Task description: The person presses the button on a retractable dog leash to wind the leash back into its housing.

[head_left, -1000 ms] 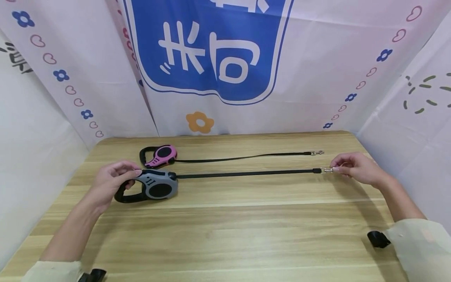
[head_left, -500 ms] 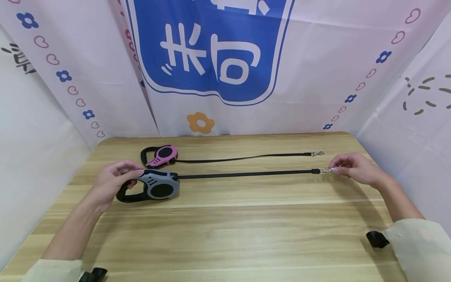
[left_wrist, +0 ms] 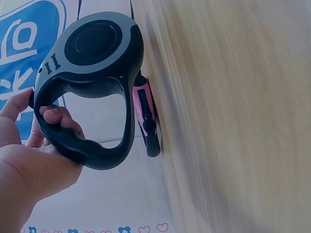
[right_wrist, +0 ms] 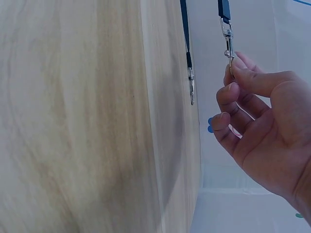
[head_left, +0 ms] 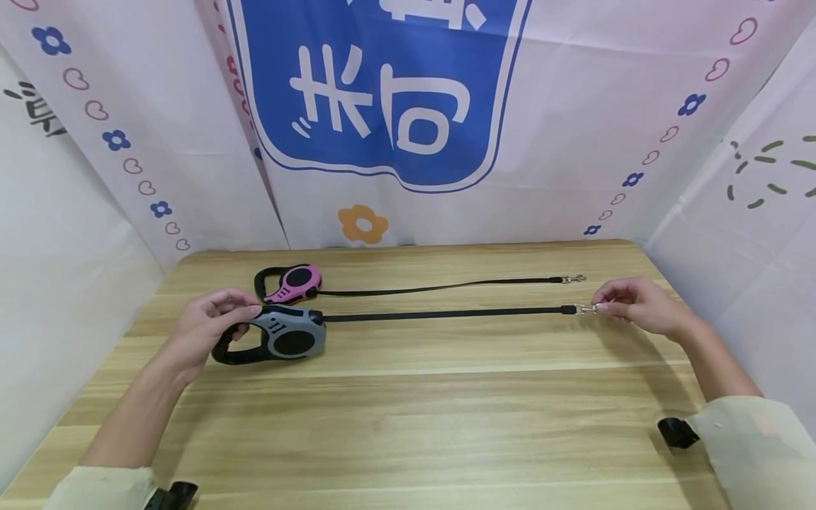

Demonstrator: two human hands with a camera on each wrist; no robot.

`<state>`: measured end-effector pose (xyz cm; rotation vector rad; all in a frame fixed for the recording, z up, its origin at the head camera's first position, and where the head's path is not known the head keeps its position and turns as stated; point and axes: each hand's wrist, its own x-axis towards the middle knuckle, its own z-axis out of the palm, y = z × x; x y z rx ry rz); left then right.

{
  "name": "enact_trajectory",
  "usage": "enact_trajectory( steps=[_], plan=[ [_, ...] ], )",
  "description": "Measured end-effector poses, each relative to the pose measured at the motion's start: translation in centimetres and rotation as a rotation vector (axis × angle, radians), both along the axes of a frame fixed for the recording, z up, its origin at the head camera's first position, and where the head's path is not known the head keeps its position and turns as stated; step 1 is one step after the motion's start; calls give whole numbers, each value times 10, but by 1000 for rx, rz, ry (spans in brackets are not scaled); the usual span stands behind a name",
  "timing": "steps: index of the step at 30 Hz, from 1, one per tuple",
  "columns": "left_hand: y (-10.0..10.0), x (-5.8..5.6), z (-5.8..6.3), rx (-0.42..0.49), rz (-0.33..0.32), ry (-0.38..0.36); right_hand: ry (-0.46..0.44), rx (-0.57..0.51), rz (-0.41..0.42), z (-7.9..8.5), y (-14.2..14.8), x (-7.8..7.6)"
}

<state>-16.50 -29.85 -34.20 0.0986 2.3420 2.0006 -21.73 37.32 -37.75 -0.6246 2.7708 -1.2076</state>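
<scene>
My left hand (head_left: 213,322) grips the black handle of a grey retractable dog leash (head_left: 296,343), its fingertips curled through the handle's opening, as the left wrist view shows. From its case a black strap (head_left: 446,314) runs straight across to the right. At the far end, the thumb and forefinger of my right hand (head_left: 640,306) pinch the metal snap hook (right_wrist: 228,43). Behind it lies a pink retractable leash (head_left: 299,280) with its thinner strap (head_left: 433,287) drawn out on the table. That strap's metal clip (head_left: 574,278) lies near my right hand, apart from it.
The wooden table (head_left: 408,425) carries both leashes. A white cloth backdrop (head_left: 561,127) with a blue emblem stands along its back edge, and white cloth walls (head_left: 64,234) close in on the left and right. A black device (head_left: 678,432) sits at the right sleeve.
My right hand has moved very slightly left with the snap hook. My left hand keeps its grip on the grey leash, which appears shifted slightly right as the head view drifts.
</scene>
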Motion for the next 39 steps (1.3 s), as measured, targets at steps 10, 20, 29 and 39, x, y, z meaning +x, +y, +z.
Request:
enact_trajectory(
  steps=[10, 20, 29, 39],
  plan=[
    [5, -4, 1, 6, -5, -11, -4, 5, -8, -1, 1, 0],
    [5, -8, 3, 38, -4, -16, -13, 3, -27, -7, 3, -2],
    [11, -18, 14, 64, 7, -12, -33, -24, -39, -3, 1, 0],
    [17, -22, 13, 83, 7, -6, -61, -52, -60, -1, 2, 2]
  ],
)
